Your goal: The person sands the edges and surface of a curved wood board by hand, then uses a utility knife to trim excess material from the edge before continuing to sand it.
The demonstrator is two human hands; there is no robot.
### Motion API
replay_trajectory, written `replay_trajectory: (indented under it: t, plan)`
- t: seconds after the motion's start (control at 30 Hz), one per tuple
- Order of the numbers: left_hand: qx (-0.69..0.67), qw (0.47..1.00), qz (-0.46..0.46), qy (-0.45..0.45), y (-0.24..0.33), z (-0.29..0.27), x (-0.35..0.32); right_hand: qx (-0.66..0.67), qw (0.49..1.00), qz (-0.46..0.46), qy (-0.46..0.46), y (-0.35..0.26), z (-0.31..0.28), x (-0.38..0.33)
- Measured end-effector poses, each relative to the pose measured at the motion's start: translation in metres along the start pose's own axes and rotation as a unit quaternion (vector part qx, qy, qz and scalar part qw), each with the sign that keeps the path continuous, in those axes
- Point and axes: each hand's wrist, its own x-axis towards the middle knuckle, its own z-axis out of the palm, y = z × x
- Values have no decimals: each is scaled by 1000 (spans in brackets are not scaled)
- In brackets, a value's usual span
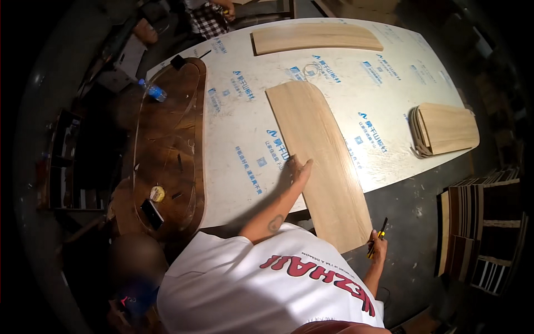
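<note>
A long light wood-grain board (pixel 328 150) with one rounded far corner lies across the white table, its near end reaching past the table edge towards my body. My left hand (pixel 300 170) grips the board's left edge about midway, thumb on top and the other fingers partly hidden at the edge. By the board's near right corner, my right hand (pixel 379 248) is closed round a yellow-and-black utility knife (pixel 381 236), which points upward. That hand also seems to touch the board's edge.
More wood boards (pixel 317 38) lie along the table's far edge. A stack of shorter boards (pixel 448 129) sits at the right. On the dark brown tabletop (pixel 167 128) at left are a water bottle (pixel 152 90), a tape roll (pixel 157 193) and a phone (pixel 151 214). Another person (pixel 211 16) stands beyond.
</note>
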Motion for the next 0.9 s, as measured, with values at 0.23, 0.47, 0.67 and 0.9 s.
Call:
replay_trajectory:
  t: [0.23, 0.47, 0.67, 0.9]
  plan:
    - [-140, 978, -38, -153, 3, 0, 10, 22, 996, 6, 84, 63, 24, 7]
    - [14, 966, 145, -212, -10, -2, -24, 16, 998, -38, 53, 100, 60, -48]
    - [83, 968, 161, -172, -37, -25, -66, 25, 998, -58, 8, 138, 106, -92]
    - [189, 960, 164, -128, -77, -38, -82, 56, 990, -105, 78, 156, 177, -159]
